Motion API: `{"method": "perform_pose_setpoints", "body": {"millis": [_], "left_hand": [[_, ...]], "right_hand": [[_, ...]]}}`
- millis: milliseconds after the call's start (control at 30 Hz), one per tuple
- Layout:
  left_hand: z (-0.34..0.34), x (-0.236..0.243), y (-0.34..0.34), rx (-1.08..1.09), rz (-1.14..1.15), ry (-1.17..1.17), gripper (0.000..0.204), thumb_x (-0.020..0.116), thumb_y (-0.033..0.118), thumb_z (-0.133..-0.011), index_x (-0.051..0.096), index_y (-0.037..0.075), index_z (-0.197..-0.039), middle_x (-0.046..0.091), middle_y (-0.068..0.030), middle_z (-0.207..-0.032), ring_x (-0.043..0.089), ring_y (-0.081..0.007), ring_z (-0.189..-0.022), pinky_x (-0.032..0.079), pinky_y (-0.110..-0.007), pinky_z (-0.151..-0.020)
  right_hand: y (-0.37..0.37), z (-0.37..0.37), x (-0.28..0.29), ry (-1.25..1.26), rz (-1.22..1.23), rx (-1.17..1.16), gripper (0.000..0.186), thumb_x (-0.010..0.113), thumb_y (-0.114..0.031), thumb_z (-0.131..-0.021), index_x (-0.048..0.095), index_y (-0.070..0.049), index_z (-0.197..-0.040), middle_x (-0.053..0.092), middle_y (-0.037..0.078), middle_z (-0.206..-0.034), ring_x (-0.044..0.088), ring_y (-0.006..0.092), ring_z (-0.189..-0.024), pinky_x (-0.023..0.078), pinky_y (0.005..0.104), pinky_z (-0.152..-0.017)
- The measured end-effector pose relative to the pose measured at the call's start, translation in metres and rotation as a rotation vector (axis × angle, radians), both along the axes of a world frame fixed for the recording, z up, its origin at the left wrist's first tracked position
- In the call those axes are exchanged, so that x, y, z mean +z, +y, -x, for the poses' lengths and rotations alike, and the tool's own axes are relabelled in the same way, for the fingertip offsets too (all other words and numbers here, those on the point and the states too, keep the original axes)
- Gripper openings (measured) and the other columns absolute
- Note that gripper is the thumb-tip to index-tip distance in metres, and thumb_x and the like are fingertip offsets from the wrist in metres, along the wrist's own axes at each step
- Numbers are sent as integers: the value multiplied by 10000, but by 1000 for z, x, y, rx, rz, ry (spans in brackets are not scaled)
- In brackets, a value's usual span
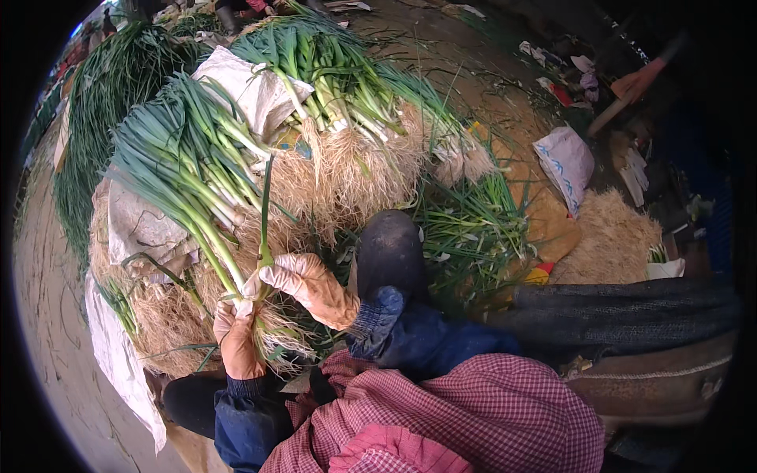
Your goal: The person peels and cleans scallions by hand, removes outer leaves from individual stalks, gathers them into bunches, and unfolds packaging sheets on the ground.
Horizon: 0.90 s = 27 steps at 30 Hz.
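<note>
My left hand (238,340), in a tan, soiled glove, is closed round the white lower stem of a leek (211,236). Its long green leaves reach up and away to the left, and pale roots (282,331) hang below the grip. My right hand (311,290), gloved the same way, pinches a single green leaf (266,205) close to the stem, just above and right of the left hand. That leaf stands nearly upright. Beyond the hands lies a pile of leeks (335,83) with thick, tangled brown roots (355,169).
Loose green leaves (477,217) litter the ground right of my knee. A white sack (256,91) lies among the leeks. More greens (118,102) are heaped at far left. A white bag (566,164) and a mat of cut roots (607,240) lie to the right.
</note>
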State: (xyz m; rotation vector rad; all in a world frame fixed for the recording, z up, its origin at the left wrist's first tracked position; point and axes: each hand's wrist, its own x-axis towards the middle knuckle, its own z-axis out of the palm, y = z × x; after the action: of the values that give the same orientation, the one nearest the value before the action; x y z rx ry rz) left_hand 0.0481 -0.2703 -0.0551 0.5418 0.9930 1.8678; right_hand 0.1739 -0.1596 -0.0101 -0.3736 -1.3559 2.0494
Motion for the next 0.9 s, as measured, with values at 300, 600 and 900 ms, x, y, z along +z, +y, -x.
{"method": "perform_pose_setpoints", "body": {"millis": [300, 600, 900], "left_hand": [[21, -25, 18, 94, 163, -75, 210, 475, 14, -887, 530, -30, -1085, 624, -124, -995, 621, -189, -855, 522, -296, -761], [0, -3, 7, 122, 252, -238, 317, 456, -90, -799, 520, -56, -1108, 615, -117, -989, 602, -203, -918, 472, -327, -879], [0, 2, -3, 265, 45, -336, 289, 533, 5, -865, 468, -3, -1146, 610, -122, -993, 622, -176, -804, 531, -284, -690]], "right_hand": [[5, -46, 18, 27, -23, -115, 223, 543, -158, -921, 642, 41, -920, 662, 71, -847, 600, 97, -789, 470, 214, -673], [34, -24, -31, -332, -813, -199, 612, 668, -160, -807, 374, -21, -1325, 613, 175, -1044, 622, 199, -776, 482, 314, -675], [21, -39, 3, -543, -530, 532, 131, 610, -74, -820, 666, -26, -928, 634, 87, -785, 598, 175, -712, 470, 274, -659]]}}
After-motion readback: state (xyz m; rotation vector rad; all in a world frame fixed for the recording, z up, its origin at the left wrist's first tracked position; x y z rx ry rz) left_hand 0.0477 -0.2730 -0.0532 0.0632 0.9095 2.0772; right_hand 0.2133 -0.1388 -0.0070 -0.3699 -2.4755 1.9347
